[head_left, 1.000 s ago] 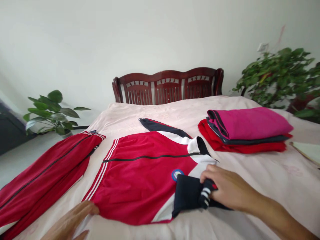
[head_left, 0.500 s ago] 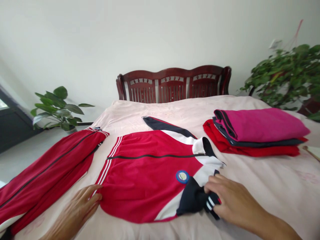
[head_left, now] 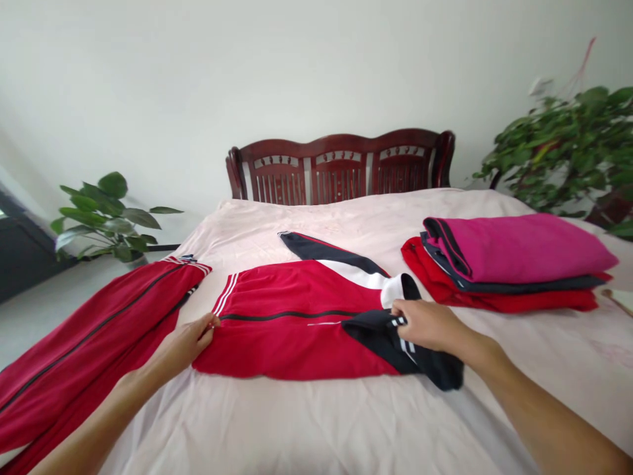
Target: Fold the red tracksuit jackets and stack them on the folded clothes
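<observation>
A red zip-up track jacket [head_left: 277, 290] with white and dark navy parts lies on the bed, its striped hem to the left and white collar to the right. Its near side is folded over to the zip, and the round badge is hidden. My left hand [head_left: 198, 336] pinches the hem by the zip's left end. Near the collar, my right hand [head_left: 420, 323] grips the near navy sleeve [head_left: 376, 333] by its striped cuff. The far sleeve [head_left: 326, 249] stretches out toward the headboard.
Another red jacket [head_left: 99, 336] lies at the left edge of the bed. To the right is a stack of folded clothes [head_left: 519, 247], pink on top. Behind stands a dark wooden headboard [head_left: 341, 165]. Potted plants [head_left: 113, 218] flank the pale bed sheet [head_left: 316, 429].
Both hands have moved away from me, carrying the jacket's near side over to the zip. The near edge now lies farther back, and the badge has gone out of sight.
</observation>
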Motion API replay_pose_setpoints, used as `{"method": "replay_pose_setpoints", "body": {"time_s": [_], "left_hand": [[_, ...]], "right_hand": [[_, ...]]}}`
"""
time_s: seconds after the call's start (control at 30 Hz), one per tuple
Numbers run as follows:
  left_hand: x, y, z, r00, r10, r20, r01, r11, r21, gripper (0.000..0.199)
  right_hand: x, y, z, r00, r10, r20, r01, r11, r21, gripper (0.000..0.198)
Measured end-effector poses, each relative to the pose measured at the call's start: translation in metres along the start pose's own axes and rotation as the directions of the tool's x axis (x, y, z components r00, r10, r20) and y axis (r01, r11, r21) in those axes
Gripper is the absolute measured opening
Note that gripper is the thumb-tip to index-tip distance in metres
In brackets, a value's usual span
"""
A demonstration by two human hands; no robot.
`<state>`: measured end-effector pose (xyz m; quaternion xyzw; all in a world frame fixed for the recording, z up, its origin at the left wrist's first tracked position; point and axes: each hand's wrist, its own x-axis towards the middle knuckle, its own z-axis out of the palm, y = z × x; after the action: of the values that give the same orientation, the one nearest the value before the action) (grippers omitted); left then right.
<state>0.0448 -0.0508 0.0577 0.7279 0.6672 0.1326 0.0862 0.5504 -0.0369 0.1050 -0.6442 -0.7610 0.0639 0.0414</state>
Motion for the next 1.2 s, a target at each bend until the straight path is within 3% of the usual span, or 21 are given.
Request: {"method": "replay_pose_setpoints", "body": {"time_s": [0.1, 0.2, 0.27, 0.37, 0.43, 0.47, 0.53, 0.6, 0.63, 0.7, 0.77, 0.83, 0.87, 0.93, 1.0, 1.07, 1.13, 1.2], "left_hand": [[0.014, 0.001, 0.009, 0.994, 0.109, -0.008, -0.106, 0.976, 0.191, 0.024], [0.009, 0.012, 0.014, 0.960, 0.217, -0.179, -0.151, 0.934, 0.323, 0.028], [-0.003, 0.025, 0.020, 0.925, 0.272, -0.264, -0.194, 0.938, 0.288, 0.030], [-0.022, 0.041, 0.037, 0.905, 0.390, -0.167, -0.367, 0.917, 0.153, 0.035], [-0.030, 0.046, 0.051, 0.897, 0.434, -0.084, -0.425, 0.899, 0.101, 0.043], [-0.031, 0.047, 0.057, 0.903, 0.425, -0.065, -0.420, 0.904, 0.077, 0.046], [-0.031, 0.054, 0.061, 0.927, 0.370, -0.057, -0.372, 0.928, -0.033, 0.048], [-0.028, 0.072, 0.055, 0.948, 0.315, -0.039, -0.314, 0.911, -0.266, 0.056], [-0.026, 0.085, 0.049, 0.951, 0.309, -0.025, -0.292, 0.862, -0.415, 0.064], [-0.022, 0.118, 0.037, 0.934, 0.357, 0.003, -0.247, 0.653, -0.716, 0.085], [-0.019, 0.150, 0.025, 0.916, 0.401, -0.018, -0.162, 0.328, -0.931, 0.100], [-0.015, 0.169, 0.017, 0.934, 0.355, -0.049, -0.051, -0.004, -0.999, 0.099], [-0.012, 0.172, 0.015, 0.957, 0.286, -0.040, 0.000, -0.138, -0.990, 0.093], [-0.008, 0.165, 0.012, 0.996, 0.073, 0.048, 0.069, -0.324, -0.943, 0.069], [-0.005, 0.147, 0.010, 0.974, -0.150, 0.167, 0.089, -0.428, -0.899, 0.050], [-0.004, 0.128, 0.010, 0.930, -0.283, 0.235, 0.075, -0.478, -0.875, 0.046], [-0.004, 0.114, 0.010, 0.916, -0.323, 0.238, 0.051, -0.494, -0.868, 0.042], [-0.004, 0.107, 0.007, 0.917, -0.328, 0.227, 0.040, -0.491, -0.870, 0.038]], "right_hand": [[0.009, 0.001, 0.019, 0.995, 0.047, 0.083, -0.043, 0.998, -0.050, 0.033], [0.006, 0.009, 0.027, 0.997, 0.023, 0.069, -0.026, 0.999, 0.039, 0.036], [0.000, 0.017, 0.024, 0.999, 0.009, 0.034, -0.011, 0.999, 0.046, 0.033], [-0.004, 0.027, 0.011, 0.996, 0.084, -0.031, -0.082, 0.995, 0.052, 0.027], [-0.002, 0.029, -0.001, 0.990, 0.124, -0.071, -0.101, 0.957, 0.273, 0.025], [0.001, 0.027, -0.008, 0.986, 0.147, -0.083, -0.093, 0.885, 0.456, 0.025], [0.008, 0.015, -0.023, 0.974, 0.200, -0.105, -0.037, 0.602, 0.798, 0.025], [0.015, -0.010, -0.043, 0.960, 0.244, -0.140, 0.062, 0.303, 0.951, 0.025], [0.019, -0.027, -0.053, 0.956, 0.231, -0.179, 0.131, 0.211, 0.969, 0.024], [0.024, -0.065, -0.073, 0.951, 0.112, -0.288, 0.281, 0.073, 0.957, 0.027], [0.026, -0.100, -0.088, 0.923, -0.118, -0.367, 0.369, -0.011, 0.929, 0.036], [0.026, -0.120, -0.094, 0.870, -0.287, -0.402, 0.418, -0.004, 0.908, 0.042], [0.026, -0.122, -0.092, 0.855, -0.318, -0.409, 0.441, 0.033, 0.897, 0.043], [0.025, -0.113, -0.077, 0.874, -0.274, -0.401, 0.452, 0.154, 0.879, 0.041], [0.023, -0.089, -0.052, 0.927, -0.158, -0.339, 0.373, 0.300, 0.878, 0.034], [0.020, -0.061, -0.020, 0.960, -0.034, -0.279, 0.268, 0.418, 0.868, 0.030], [0.013, -0.038, 0.011, 0.978, -0.002, -0.208, 0.176, 0.538, 0.824, 0.032], [0.002, -0.026, 0.037, 0.982, -0.040, -0.185, 0.165, 0.659, 0.734, 0.037]]}}
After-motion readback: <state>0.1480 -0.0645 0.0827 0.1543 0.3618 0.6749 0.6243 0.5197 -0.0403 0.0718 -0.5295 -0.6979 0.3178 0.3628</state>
